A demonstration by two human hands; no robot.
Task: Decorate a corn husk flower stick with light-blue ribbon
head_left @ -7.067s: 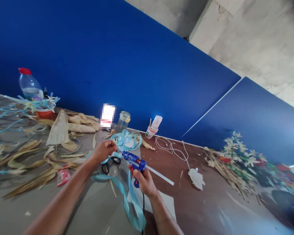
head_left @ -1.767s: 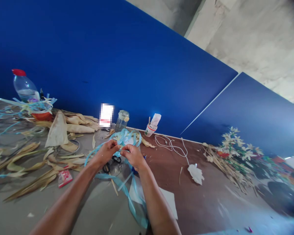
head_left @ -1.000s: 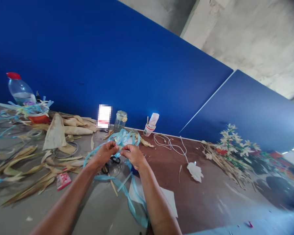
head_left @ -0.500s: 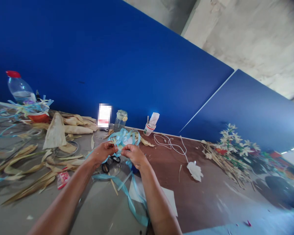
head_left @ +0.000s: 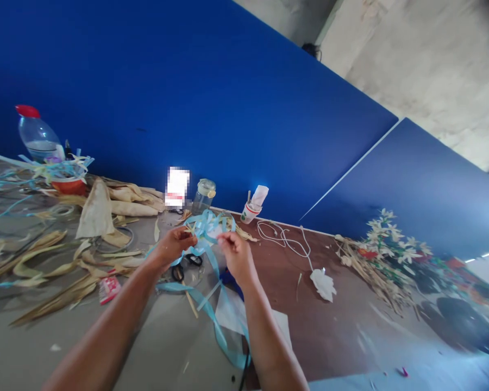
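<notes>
Grey tabletop (head_left: 163, 347) lies beneath the left hand (head_left: 176, 247), and a reddish-brown surface (head_left: 293, 331) spreads to the right of the right hand (head_left: 237, 254). Beyond both hands stands a blue partition (head_left: 167, 92), its pale seam well to their right; rough concrete (head_left: 424, 60) shows above it. The left hand's fingertips are pinched together on a small pale piece (head_left: 190, 230) too fine to make out. The right hand, just apart from it, has its fingers curled; whether it grips anything, I cannot tell. Light blue ribbon (head_left: 207, 220) loops just past the fingertips and trails down between the forearms. Black scissor handles (head_left: 194, 260) lie just under the left hand, and a blue tool (head_left: 229, 278) sits partly hidden by the right wrist.

Past the right hand, a white cup (head_left: 250, 213) has a red band and a green mark, too small to read. Beyond the left hand, a bright panel (head_left: 177, 187) is pixelated, its contents illegible. Pale marks on the red packet (head_left: 109, 289), left of the left forearm, cannot be read either.
</notes>
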